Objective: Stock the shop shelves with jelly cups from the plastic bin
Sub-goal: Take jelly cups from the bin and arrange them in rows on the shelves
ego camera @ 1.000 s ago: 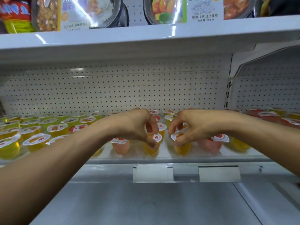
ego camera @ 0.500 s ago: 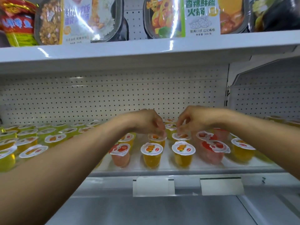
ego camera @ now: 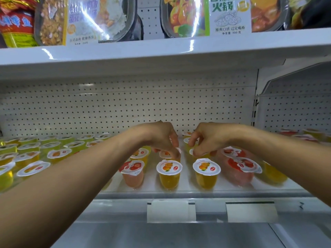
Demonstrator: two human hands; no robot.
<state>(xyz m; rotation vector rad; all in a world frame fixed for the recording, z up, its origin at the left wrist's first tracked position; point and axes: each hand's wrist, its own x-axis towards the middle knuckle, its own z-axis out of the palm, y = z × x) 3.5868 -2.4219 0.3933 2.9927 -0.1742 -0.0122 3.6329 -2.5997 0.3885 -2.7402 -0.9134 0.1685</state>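
Jelly cups stand in rows on the white shelf (ego camera: 179, 191). In the front row are a pink cup (ego camera: 132, 173) and two orange cups (ego camera: 169, 175) (ego camera: 206, 174). My left hand (ego camera: 160, 138) reaches over them, and its curled fingertips pinch the lid rim of a second-row orange cup (ego camera: 165, 154). My right hand (ego camera: 208, 140) mirrors it, pinching the rim of the neighbouring second-row orange cup (ego camera: 193, 152). Both cups sit on the shelf, mostly hidden by my fingers. The plastic bin is out of view.
Many yellow jelly cups (ego camera: 32, 154) fill the shelf's left side. Pink cups (ego camera: 239, 168) lie crowded at the right front. A pegboard back wall (ego camera: 125, 108) closes the shelf. The upper shelf (ego camera: 161, 49) carries boxed meals (ego camera: 227, 15). Two price tags (ego camera: 171, 211) hang below.
Both hands let go of the two front-row orange cups and moved back to the second-row cups. Since half a second ago they have barely shifted.
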